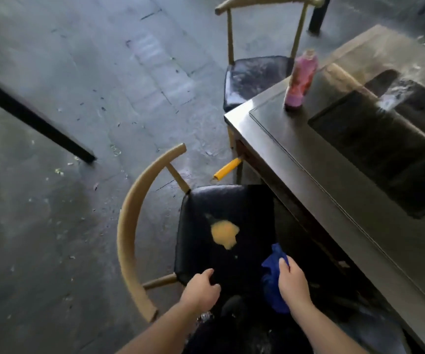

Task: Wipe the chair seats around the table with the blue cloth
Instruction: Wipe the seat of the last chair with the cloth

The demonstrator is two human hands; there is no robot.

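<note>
A chair with a black padded seat (232, 208) and a curved tan backrest (129, 231) stands just in front of me, partly tucked under the table. An orange patch (224, 233) shows in the middle of the seat. My right hand (293, 284) is closed on the bunched blue cloth (272, 274) at the seat's near right side. My left hand (201, 290) grips the seat's near edge. A second chair with a black seat (254, 77) stands farther along the table.
The dark table (308, 154) fills the right side, with a pink bottle (299, 80) near its corner. A yellow tube (228, 169) pokes out under the table edge. A black table leg (32, 118) crosses the grey littered floor at left.
</note>
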